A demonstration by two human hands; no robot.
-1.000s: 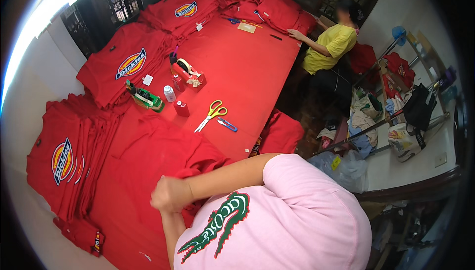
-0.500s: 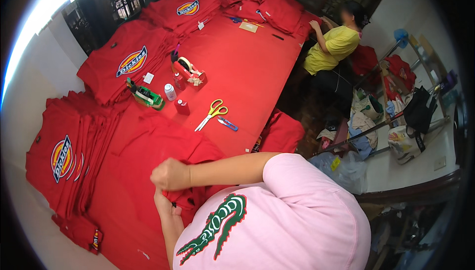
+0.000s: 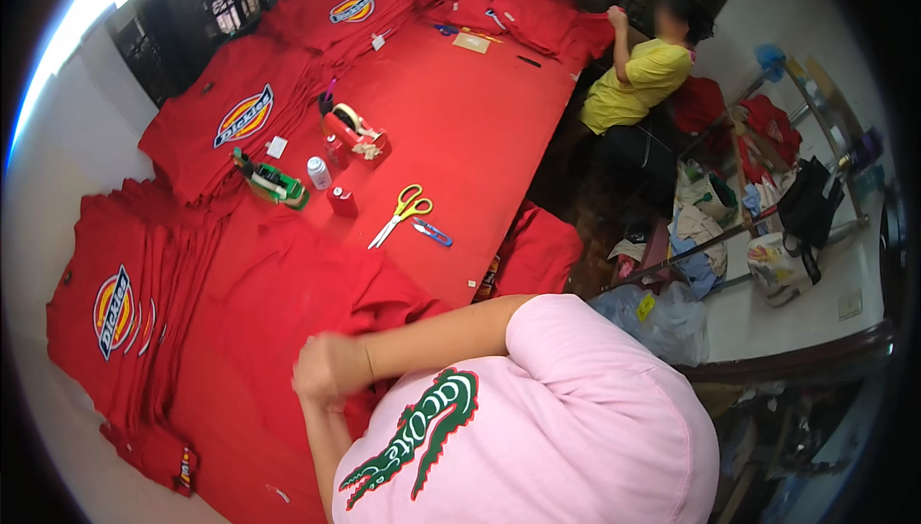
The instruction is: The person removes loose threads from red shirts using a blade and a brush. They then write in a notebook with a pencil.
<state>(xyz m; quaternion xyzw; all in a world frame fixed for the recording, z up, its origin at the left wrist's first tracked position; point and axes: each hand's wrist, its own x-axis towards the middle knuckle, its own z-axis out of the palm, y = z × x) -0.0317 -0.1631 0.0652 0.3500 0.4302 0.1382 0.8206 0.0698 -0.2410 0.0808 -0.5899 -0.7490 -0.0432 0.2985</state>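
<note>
Over a spread red shirt (image 3: 288, 279), my two hands meet close in front of my body. My right hand (image 3: 329, 369) is closed in a fist, a little blurred; what its fingers may hold is hidden. Just beneath it is my left hand (image 3: 313, 411), mostly covered by the right one, so its fingers do not show. Bunched red cloth lies beside and behind the right forearm. Beyond the shirt are yellow-handled scissors (image 3: 398, 216), with their blades slightly apart, and blue thread snips (image 3: 434, 232).
Stacks of red printed shirts (image 3: 113, 308) line the left and far sides of the red-covered table (image 3: 460, 131). A green tape dispenser (image 3: 278, 188), a red one (image 3: 360, 135), a white bottle (image 3: 318, 174) and a red bottle (image 3: 342, 202) stand mid-table. A co-worker (image 3: 633, 87) handles red cloth.
My right fist has dropped slightly, covering more of my left hand. The co-worker's hand has risen, lifting red cloth at the far table edge. The whole view has shifted a little.
</note>
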